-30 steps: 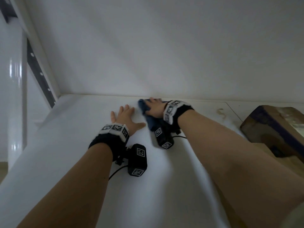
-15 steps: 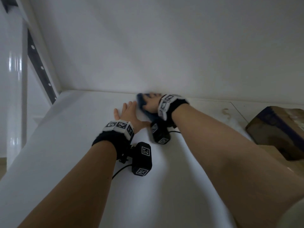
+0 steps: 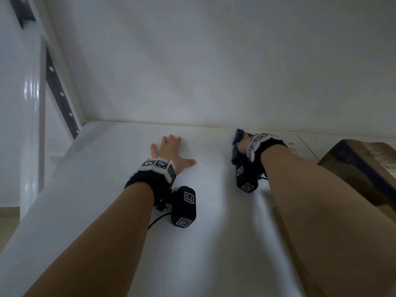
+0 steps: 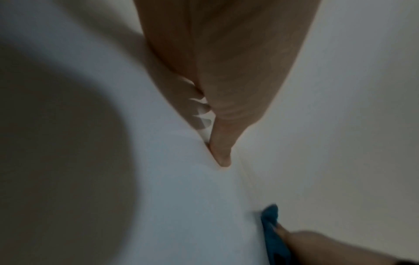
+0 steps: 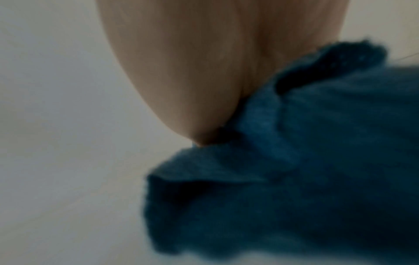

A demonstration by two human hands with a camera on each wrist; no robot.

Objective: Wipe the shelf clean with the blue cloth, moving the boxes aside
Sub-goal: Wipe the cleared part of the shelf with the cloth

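Left hand lies flat on the white shelf, fingers straight and spread. Right hand presses the blue cloth against the shelf's rear edge; its finger position cannot be determined

Shelf: white, flat.
On it: blue cloth near the back edge; cardboard box at the right.

On the shelf, the cloth lies between left hand and box.
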